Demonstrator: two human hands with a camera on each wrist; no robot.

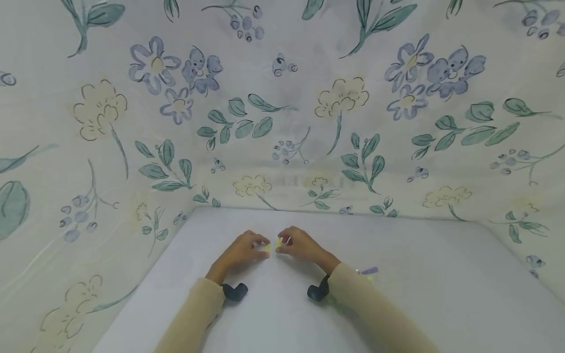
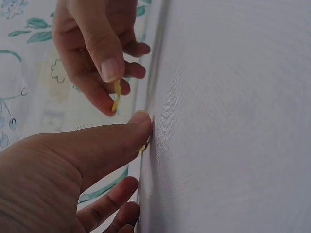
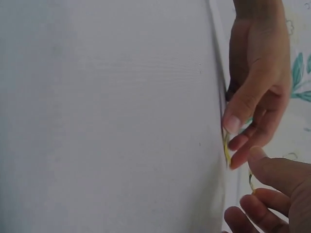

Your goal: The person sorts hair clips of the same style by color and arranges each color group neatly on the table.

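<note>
The left hand (image 1: 247, 248) pinches a little yellow bit (image 1: 267, 248) between its thumb and fingers. It is by the middle of the white counter (image 1: 273, 318), and I can't tell if it touches down. Just beside it, across a small gap, is a second yellow bit (image 1: 278, 243). The right hand (image 1: 300, 244) pinches that one the same way, with thumb and fingertip.

Both bits look thin and light, and likely bendy, so a hard squeeze might squash them. The thin edges seem the best place to hold, with a soft pinch. I can't tell if they are slippery.

Farther right, by the right sleeve (image 1: 375, 304), lies a small purple thing (image 1: 369, 270), too blurry to name. I see no box or cup, so nothing is inside one.
</note>
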